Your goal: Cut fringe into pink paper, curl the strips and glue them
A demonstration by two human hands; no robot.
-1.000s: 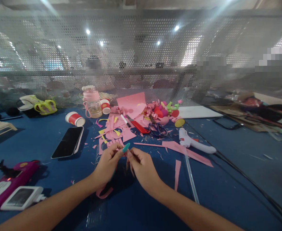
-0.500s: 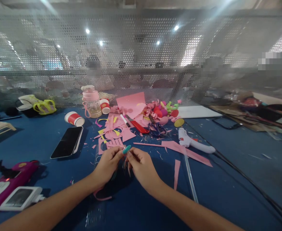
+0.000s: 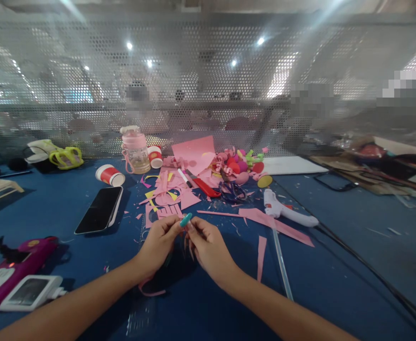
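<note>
I am working over a blue surface [image 3: 336, 284] strewn with pink paper scraps [image 3: 179, 196]. A black phone [image 3: 100, 209] is lying to my left, a white glue gun [image 3: 286, 211] to my right, and a red-handled knife [image 3: 203, 184] is resting among the scraps ahead. My left hand [image 3: 158, 244] and right hand [image 3: 210, 246] are meeting just in front of me, fingers closed together around a teal-tipped tool [image 3: 185, 219], its tip poking up between them. A pink paper strip [image 3: 151, 289] is trailing down below my left hand onto the surface; how it is gripped I cannot tell.
</note>
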